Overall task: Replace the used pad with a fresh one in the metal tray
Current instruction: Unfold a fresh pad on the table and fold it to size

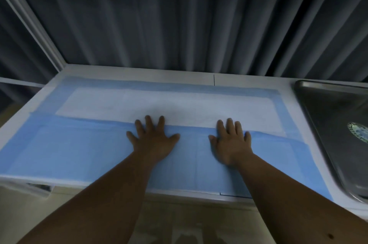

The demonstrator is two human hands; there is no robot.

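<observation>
Both hands, left hand (152, 140) and right hand (231, 142), press flat with fingers spread on the blue pad (79, 150) mid-frame; metal tray (326, 108) at right edge.

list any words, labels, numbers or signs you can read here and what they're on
No text in this view can be read.
Round sticker inside the metal tray: printed, but too small and blurred to read.
Blue pad under the left hand and right hand: no print visible.
White table: only thin dark lines, no lettering.
</observation>
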